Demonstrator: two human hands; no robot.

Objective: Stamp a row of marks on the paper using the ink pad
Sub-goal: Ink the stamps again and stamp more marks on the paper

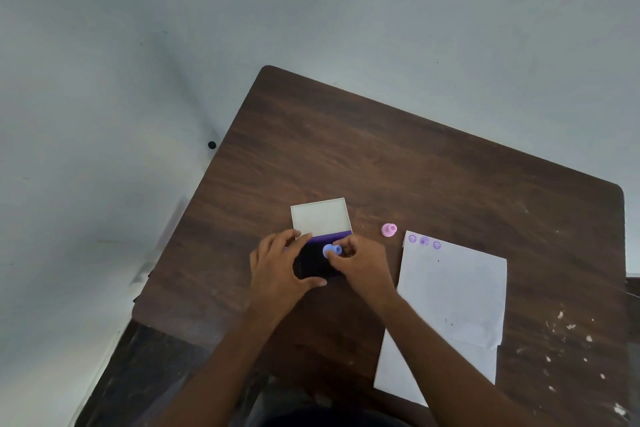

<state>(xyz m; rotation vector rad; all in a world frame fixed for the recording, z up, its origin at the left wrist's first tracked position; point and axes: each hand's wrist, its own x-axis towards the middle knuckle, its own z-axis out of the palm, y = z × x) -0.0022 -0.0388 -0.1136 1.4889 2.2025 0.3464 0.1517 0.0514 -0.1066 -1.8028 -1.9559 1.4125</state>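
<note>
forearms: both come in from the near edge of the tabletop (398, 149), angled toward its middle
paper (450, 305): white sheet, lies flat by the near edge, right of the hands; right forearm crosses its near-left corner
marks (424, 241): three purple round faces in a row along the paper's far edge, starting at its far-left corner
left hand (277, 274): fingers curled round the left side of the ink pad, thumb along its near edge; grips the case
ink pad (313, 263): dark pad in a purple case, mid-tabletop, between the two hands
lid (319, 217): white inside, folded open flat on the far side of the pad
right hand (363, 265): fingertips pinched on the blue stamp
blue stamp (331, 250): small, tilted on its side over the pad's far-right part; contact with the ink can't be made out
pink stamp (388, 229): stands free between lid and paper, just beyond the paper's far-left corner
</note>
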